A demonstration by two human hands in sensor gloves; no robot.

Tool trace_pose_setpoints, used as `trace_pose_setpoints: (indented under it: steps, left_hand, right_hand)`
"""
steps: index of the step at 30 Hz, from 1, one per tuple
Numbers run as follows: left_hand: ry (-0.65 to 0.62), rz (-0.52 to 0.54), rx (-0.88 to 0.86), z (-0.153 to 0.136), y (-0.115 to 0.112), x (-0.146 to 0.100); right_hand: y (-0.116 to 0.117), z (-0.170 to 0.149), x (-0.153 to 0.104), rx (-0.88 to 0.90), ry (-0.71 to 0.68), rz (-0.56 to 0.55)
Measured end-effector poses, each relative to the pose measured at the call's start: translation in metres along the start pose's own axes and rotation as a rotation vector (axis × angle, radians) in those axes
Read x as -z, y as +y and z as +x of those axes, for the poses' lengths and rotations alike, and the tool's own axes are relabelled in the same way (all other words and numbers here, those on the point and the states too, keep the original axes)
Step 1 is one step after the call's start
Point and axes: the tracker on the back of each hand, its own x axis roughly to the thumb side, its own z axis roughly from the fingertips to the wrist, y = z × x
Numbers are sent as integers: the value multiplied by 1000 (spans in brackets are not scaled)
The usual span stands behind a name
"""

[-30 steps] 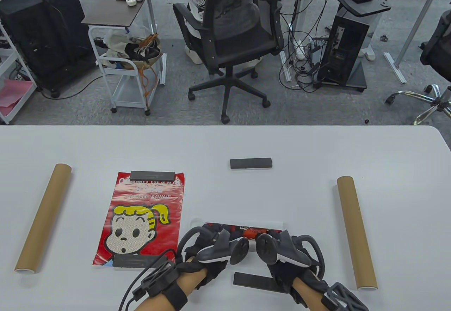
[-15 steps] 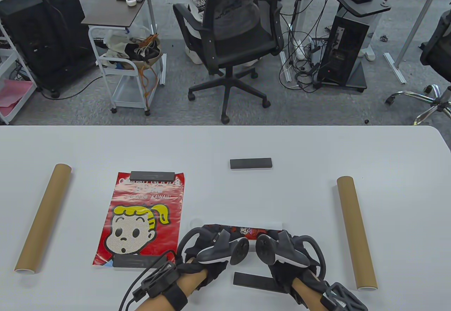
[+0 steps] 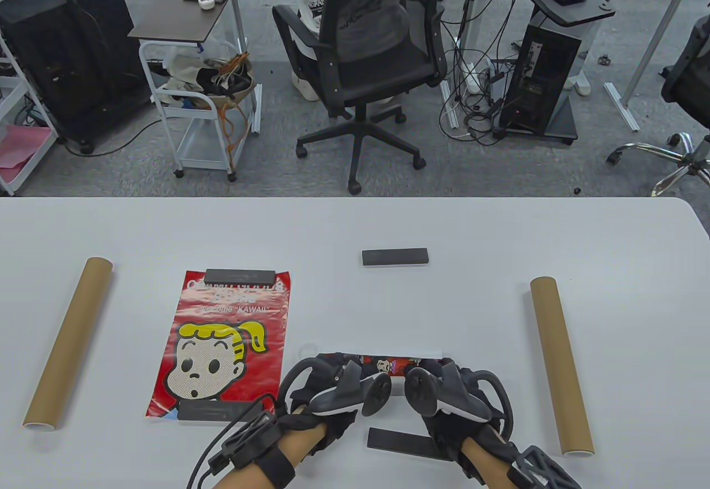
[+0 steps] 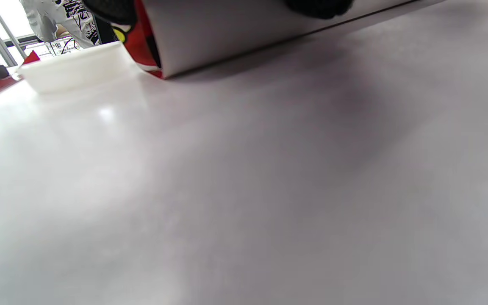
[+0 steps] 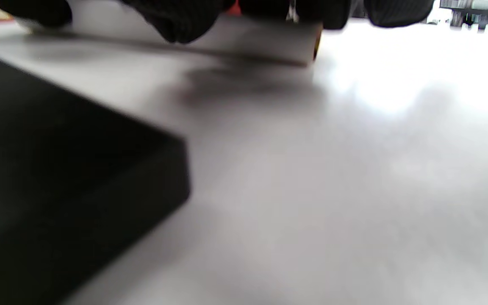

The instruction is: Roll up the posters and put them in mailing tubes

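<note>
Hands on the half-rolled poster at the desk's near edge

Left hand (image 3: 327, 386) and right hand (image 3: 452, 386) both press down on the rolled poster (image 3: 388, 366), fingers curled over it; a mailing tube (image 3: 560, 364) lies well apart to its right; another tube (image 3: 67, 342) far left; the flat red Kawaii poster (image 3: 224, 339) sits under black weight bars (image 3: 239, 276) on the desk (image 3: 499, 234).

Both hands' fingers (image 5: 176, 17) (blurred, cropped) hide the rolled poster (image 3: 388, 364).
</note>
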Motion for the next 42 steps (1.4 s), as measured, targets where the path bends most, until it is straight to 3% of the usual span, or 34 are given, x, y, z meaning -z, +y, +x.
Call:
trace_pose_setpoints:
  steps: [8,12,19,23,27,31,34,38,42]
  left_hand:
    - [22,-20,4,-3,-2,1]
    - [7,0,-5,-3,-1,1]
    - [7,5,24,-2,0,1]
    - [-10,22,16,-1,1,0]
    - [-8,-3,13,-2,-2,1]
    - [-16,12,28,0,0,1]
    - [-48,4,38,4,2,0]
    - [-35,-6,43,4,-1,0]
    - [-35,10,41,4,0,1]
  right_hand:
    - [7,0,7,-20,19,98]
    - [-2,-1,0,26,-31,-35]
    - [8,1,8,-20,-5,85]
    - [-2,2,-1,7,-28,-55]
    - [6,2,3,-17,-11,57]
    - [4,1,6,5,-6,70]
    - [-2,0,-1,33,-32,-21]
    - [7,-3,4,20,-16,92]
    - [5,-3,6,23,-2,99]
